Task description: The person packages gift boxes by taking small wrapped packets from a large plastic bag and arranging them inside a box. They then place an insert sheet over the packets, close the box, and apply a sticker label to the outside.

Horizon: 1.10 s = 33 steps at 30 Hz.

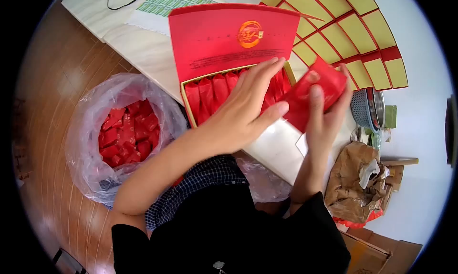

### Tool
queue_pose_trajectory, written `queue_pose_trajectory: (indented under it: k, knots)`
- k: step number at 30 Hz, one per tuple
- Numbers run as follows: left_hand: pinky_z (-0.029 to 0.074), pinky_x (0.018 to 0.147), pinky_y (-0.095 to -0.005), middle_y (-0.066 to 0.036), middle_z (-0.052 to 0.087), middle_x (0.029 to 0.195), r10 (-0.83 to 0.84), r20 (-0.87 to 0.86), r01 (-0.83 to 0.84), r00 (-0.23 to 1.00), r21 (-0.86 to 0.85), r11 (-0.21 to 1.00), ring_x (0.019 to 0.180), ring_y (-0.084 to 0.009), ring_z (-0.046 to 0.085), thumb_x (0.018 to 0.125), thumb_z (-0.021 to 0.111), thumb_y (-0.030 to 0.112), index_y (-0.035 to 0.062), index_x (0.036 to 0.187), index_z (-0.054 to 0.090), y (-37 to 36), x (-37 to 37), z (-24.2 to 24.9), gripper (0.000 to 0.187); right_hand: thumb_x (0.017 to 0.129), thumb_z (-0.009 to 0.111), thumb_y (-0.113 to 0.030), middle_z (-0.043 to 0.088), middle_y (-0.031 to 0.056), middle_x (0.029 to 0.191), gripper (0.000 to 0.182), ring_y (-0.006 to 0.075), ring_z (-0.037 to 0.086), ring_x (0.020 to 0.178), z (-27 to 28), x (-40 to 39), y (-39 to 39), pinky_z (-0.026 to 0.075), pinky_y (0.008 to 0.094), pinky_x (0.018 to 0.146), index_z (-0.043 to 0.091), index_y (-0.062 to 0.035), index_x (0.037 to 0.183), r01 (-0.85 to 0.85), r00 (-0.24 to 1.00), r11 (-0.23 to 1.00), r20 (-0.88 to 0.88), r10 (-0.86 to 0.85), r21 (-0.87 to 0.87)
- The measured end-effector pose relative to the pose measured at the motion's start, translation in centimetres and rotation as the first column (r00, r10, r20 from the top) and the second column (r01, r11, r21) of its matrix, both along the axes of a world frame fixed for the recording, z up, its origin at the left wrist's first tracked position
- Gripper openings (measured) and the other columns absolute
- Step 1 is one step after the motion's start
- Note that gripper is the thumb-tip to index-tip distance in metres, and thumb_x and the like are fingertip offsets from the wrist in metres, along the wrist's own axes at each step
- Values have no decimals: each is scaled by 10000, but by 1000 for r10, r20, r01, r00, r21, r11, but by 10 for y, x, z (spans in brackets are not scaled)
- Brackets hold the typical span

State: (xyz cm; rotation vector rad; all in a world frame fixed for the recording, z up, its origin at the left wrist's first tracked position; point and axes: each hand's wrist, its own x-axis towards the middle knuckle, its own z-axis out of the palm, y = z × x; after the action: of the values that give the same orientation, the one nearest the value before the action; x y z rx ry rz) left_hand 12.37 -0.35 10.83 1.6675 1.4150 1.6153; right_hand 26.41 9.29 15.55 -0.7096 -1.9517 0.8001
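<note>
A red gift box [234, 40] stands on the table with its lid raised, showing a gold round emblem and dark print. Red foil packets [205, 93] stand upright in a row inside it. Over the row reaches my left hand [243, 102], fingers stretched and thumb apart, its thumb tip at the edge of another red packet [312, 85]. That packet is in my right hand [324, 119], thumb pressed on its front and fingers behind, just right of the box. My left hand hides part of the row.
On the floor at left, a clear plastic bag [78, 145] holds many red packets [126, 135]. Stacked yellow-and-red boxes [334, 40] stand at back right. A grey basket [365, 109], a crumpled brown paper bag [355, 183] and green printed sheets [169, 2] lie around the table [124, 40].
</note>
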Motion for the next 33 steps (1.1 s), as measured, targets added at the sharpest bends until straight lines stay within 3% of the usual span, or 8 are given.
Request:
queue_pose_trajectory:
  k: [4, 6, 9, 11, 14, 18, 22, 33]
  knots:
    - [303, 1096, -423, -184, 401, 1373, 6, -232, -23, 973, -68, 997, 1306, -333, 374, 954, 501, 193, 1, 1329, 422, 58, 0, -10, 428, 934, 595, -102, 441, 192, 1353, 644, 243, 524, 1148, -3, 18, 55, 406, 337, 990, 227, 16, 1449, 136, 987, 982, 72, -146, 135]
    - [357, 1045, -421, -157, 486, 1279, 74, -416, -86, 906, -10, 996, 1214, -312, 451, 919, 536, 166, -8, 1160, 568, 89, 7, -28, 299, 933, 592, -108, 445, 206, 1364, 633, 263, 544, 1123, -5, 18, 70, 417, 344, 973, 244, 20, 1447, 141, 933, 903, 251, -258, 406]
    - [378, 1012, -402, -135, 552, 1185, 82, -629, -86, 773, 25, 996, 1174, -284, 476, 883, 559, 148, 1, 1071, 613, 109, 5, -42, 245, 930, 589, -101, 468, 209, 1348, 599, 273, 552, 1122, -10, 7, 76, 424, 347, 959, 287, 16, 1434, 103, 947, 984, 288, -142, 149]
    - [392, 982, -392, -112, 589, 1073, 146, -619, -98, 772, 111, 989, 1116, -272, 503, 849, 575, 135, 8, 977, 630, 113, 2, -55, 188, 923, 588, -90, 486, 229, 1321, 574, 304, 559, 1123, -17, 0, 83, 442, 367, 938, 320, 9, 1422, 111, 949, 990, 286, -133, 89]
    - [396, 971, -392, -115, 584, 1011, 84, -648, -81, 757, 35, 996, 1064, -278, 515, 824, 588, 131, 3, 927, 624, 110, 1, -52, 168, 899, 605, -82, 529, 242, 1225, 552, 374, 568, 1067, -27, -4, 93, 480, 393, 885, 366, 8, 1388, 60, 920, 934, 342, -189, 352]
    - [412, 945, -388, -116, 581, 959, 124, -602, -78, 789, 102, 992, 1010, -273, 527, 777, 602, 118, 6, 897, 621, 111, -1, -50, 165, 871, 646, -92, 557, 197, 1144, 553, 353, 605, 962, -31, -15, 94, 526, 389, 739, 405, -21, 1363, -39, 917, 841, 354, -185, 540]
    - [429, 922, -390, -107, 590, 932, 146, -593, -95, 792, 116, 989, 989, -266, 536, 766, 607, 118, 3, 881, 628, 111, -1, -53, 163, 857, 665, -92, 560, 166, 1034, 564, 333, 613, 818, -33, -24, 87, 524, 383, 663, 421, -62, 1364, -76, 897, 835, 404, -182, 545]
    - [441, 907, -387, -76, 585, 932, 89, -545, -55, 833, 80, 995, 992, -258, 524, 746, 625, 119, 68, 822, 661, 110, -4, -50, 98, 859, 660, -75, 555, 194, 1067, 528, 338, 610, 871, -37, -17, 95, 526, 385, 672, 442, -33, 1338, -39, 934, 794, 306, -187, 606]
